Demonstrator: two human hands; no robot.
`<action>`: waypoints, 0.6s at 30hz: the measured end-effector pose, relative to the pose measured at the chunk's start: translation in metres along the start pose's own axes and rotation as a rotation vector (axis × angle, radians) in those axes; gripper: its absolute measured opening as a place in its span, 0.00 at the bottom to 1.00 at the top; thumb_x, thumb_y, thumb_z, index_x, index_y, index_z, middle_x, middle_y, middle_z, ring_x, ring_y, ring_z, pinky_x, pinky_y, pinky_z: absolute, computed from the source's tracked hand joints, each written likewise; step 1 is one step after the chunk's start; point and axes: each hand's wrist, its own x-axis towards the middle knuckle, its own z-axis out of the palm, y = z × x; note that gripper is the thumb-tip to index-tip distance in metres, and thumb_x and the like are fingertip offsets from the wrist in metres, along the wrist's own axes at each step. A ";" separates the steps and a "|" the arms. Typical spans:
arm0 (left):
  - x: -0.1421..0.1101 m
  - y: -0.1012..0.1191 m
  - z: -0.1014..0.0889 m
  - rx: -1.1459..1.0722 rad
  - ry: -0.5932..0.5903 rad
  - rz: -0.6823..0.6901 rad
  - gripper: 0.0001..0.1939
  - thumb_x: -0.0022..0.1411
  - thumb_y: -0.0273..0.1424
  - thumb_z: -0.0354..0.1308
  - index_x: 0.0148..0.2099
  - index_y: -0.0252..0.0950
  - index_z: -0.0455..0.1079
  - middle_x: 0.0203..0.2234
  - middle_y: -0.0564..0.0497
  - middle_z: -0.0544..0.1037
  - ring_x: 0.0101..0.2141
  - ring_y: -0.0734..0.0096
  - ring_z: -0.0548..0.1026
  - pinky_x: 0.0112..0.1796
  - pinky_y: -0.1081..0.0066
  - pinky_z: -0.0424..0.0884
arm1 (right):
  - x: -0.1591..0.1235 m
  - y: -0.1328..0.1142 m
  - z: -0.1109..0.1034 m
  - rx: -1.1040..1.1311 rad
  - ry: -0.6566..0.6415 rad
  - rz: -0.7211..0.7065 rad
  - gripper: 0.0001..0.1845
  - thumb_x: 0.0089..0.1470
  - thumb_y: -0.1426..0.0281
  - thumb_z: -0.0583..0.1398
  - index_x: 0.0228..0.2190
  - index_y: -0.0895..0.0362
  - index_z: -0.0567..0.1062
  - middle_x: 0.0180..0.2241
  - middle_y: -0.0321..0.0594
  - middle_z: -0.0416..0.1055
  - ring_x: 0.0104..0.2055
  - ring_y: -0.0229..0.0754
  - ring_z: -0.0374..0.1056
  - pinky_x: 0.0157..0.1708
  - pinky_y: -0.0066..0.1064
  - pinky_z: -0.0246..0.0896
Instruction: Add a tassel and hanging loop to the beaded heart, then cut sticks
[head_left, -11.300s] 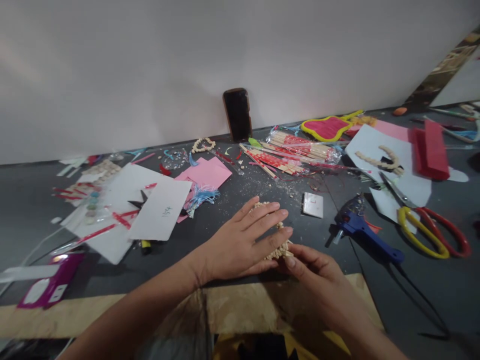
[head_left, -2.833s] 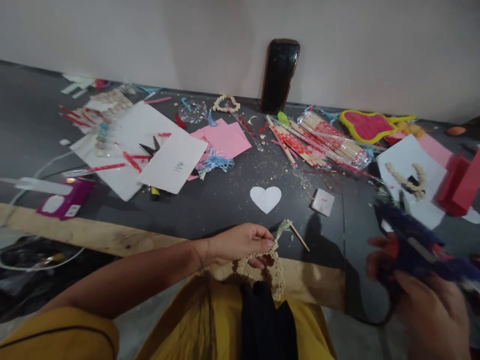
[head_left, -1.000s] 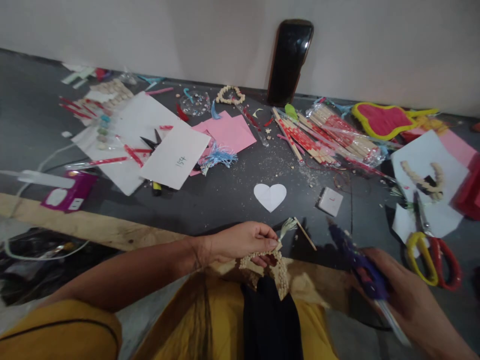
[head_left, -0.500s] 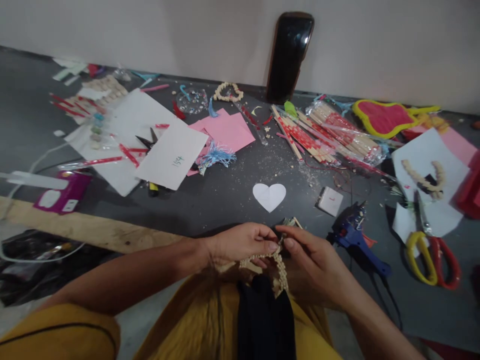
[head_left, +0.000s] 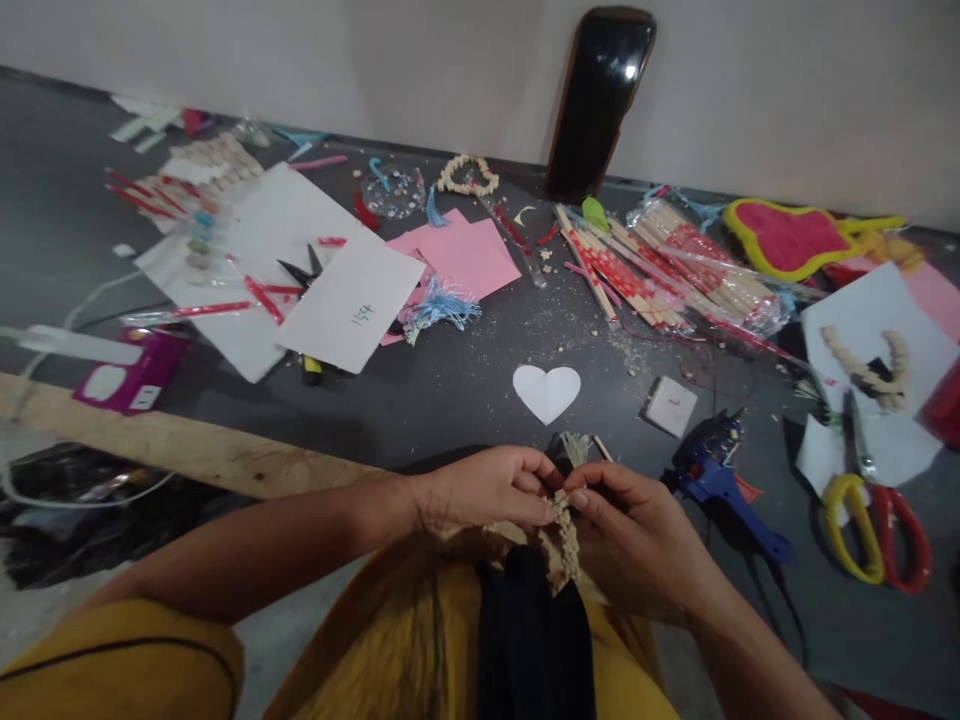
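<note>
- A pale wall point(head_left: 300, 80) fills the top of the frame; below it runs a dark table point(head_left: 420, 410), its near edge a strip of light wood point(head_left: 210, 440) sloping from the left side down toward the centre.
- At that near edge, bottom centre, the left hand point(head_left: 487, 490) pinches a cream bead piece point(head_left: 568, 540), fingers curled narrow.
- The right hand point(head_left: 634, 505) meets it from the right, thumb and fingertips closed on the same piece; a section hangs below the fingers.
- A pale tassel point(head_left: 576, 448) and a thin stick point(head_left: 602, 449) show just beyond the fingertips.
- Centre: a white paper heart point(head_left: 547, 393), with crumbs between it and the red-patterned sticks point(head_left: 630, 275).
- Right of the heart, a white square point(head_left: 670, 406) bears a small red mark, perhaps "L".
- Left of centre, a white card point(head_left: 352, 300) reads "154", handwritten.
- Far left, a purple box point(head_left: 131, 370) carries white patches; any print is too small to read.
- Lower right: a blue glue gun point(head_left: 727, 490), then scissors point(head_left: 862, 490) with yellow and red handles.
- Top right of centre, a phone point(head_left: 602, 105) leans on the wall.
</note>
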 end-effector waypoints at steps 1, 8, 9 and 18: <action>0.000 0.000 0.000 0.001 0.008 0.005 0.14 0.51 0.28 0.62 0.40 0.32 0.65 0.27 0.53 0.73 0.28 0.78 0.71 0.32 0.75 0.65 | 0.000 -0.001 0.000 -0.026 0.010 -0.012 0.10 0.56 0.63 0.54 0.31 0.55 0.72 0.26 0.34 0.70 0.28 0.35 0.65 0.26 0.24 0.59; -0.002 0.002 0.004 0.040 0.025 0.016 0.10 0.53 0.27 0.59 0.38 0.33 0.63 0.24 0.54 0.73 0.26 0.77 0.71 0.31 0.74 0.65 | -0.001 -0.007 -0.005 -0.196 -0.017 -0.191 0.07 0.57 0.68 0.54 0.32 0.54 0.72 0.30 0.36 0.71 0.33 0.36 0.66 0.34 0.27 0.60; -0.001 0.002 0.004 0.040 0.026 0.019 0.10 0.53 0.27 0.59 0.38 0.33 0.63 0.24 0.54 0.72 0.26 0.77 0.71 0.31 0.74 0.65 | -0.001 -0.007 -0.006 -0.217 -0.026 -0.209 0.07 0.57 0.68 0.53 0.32 0.54 0.71 0.31 0.36 0.70 0.33 0.36 0.66 0.34 0.27 0.60; -0.002 -0.001 0.003 0.073 -0.015 0.078 0.12 0.54 0.30 0.59 0.39 0.33 0.61 0.24 0.56 0.70 0.24 0.80 0.67 0.27 0.77 0.60 | 0.003 -0.016 -0.010 -0.318 -0.076 -0.272 0.09 0.58 0.71 0.52 0.31 0.55 0.71 0.29 0.37 0.68 0.32 0.35 0.64 0.32 0.26 0.58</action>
